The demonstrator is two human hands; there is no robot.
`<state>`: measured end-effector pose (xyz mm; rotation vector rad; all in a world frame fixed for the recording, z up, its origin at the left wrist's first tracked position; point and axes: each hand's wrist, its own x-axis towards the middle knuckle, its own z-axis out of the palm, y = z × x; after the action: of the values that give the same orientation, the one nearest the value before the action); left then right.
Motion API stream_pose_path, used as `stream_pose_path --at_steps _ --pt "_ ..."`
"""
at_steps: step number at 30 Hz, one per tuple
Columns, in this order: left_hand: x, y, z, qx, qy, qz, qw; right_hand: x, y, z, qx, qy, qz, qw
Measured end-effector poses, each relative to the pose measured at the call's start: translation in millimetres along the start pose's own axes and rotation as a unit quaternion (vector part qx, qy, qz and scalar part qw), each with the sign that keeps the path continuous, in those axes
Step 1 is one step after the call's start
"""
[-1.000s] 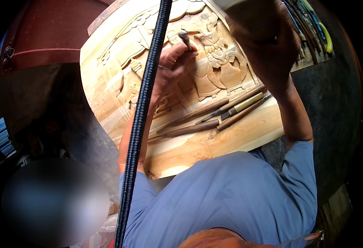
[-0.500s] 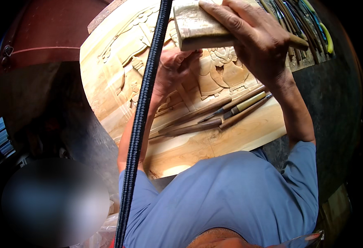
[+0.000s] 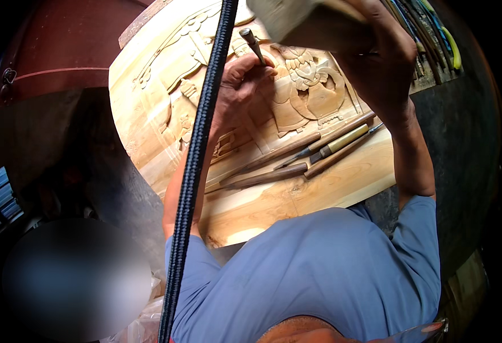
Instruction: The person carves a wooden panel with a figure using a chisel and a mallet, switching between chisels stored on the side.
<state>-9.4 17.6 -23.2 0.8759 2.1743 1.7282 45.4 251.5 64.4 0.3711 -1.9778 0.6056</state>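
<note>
The mallet (image 3: 317,26) has risen, uncovering the chisel (image 3: 250,40).

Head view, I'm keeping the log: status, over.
Left hand grips metal tool, tip hidden. Right hand holds wooden mallet, blurred. Carved panel beneath. Black cord crosses the view.

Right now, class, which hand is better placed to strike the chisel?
Probably the right hand: it holds the mallet over the carving. The left hand grips the chisel, its top end exposed.
</note>
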Motion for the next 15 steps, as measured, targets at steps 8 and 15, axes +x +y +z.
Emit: stream_pose_path --at_steps 8,15 --pt "-7 11 -8 0.212 -0.001 0.128 0.969 2 0 0 0.011 -0.061 -0.056 0.997" --pt "-11 15 -7 0.16 -0.007 0.041 0.986 2 -9 6 0.125 -0.009 0.033 0.992"
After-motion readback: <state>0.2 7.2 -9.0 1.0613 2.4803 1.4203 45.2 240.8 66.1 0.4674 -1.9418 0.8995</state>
